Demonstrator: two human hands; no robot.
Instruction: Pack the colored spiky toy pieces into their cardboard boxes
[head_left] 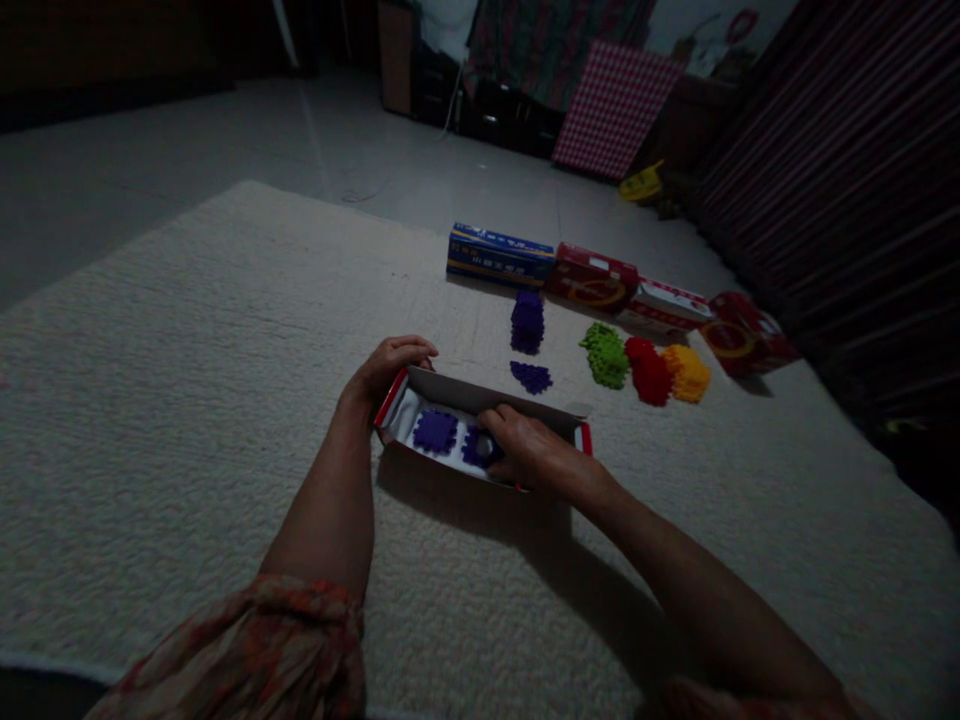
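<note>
An open long cardboard box [397, 395] with red ends and a white inside rests on the mat in front of me. My left hand [390, 365] grips its far left corner, fingers curled round the outside. Inside, toward the left, lies a flat purple toothed interlocking piece [435, 431]. My right hand [521, 445] reaches into the box with its fingers on a second purple piece [478, 447], which is partly covered. Beyond the box are a small fan of purple pieces [532, 377] and a taller purple stack [528, 322].
Green pieces [606, 355], red pieces [649, 371] and yellow pieces [686, 374] lie in heaps to the right. Behind them stand a blue box [499, 257], a red box [592, 278], a white-and-red box [669, 304] and another red box [750, 335] on the cream mat [225, 320].
</note>
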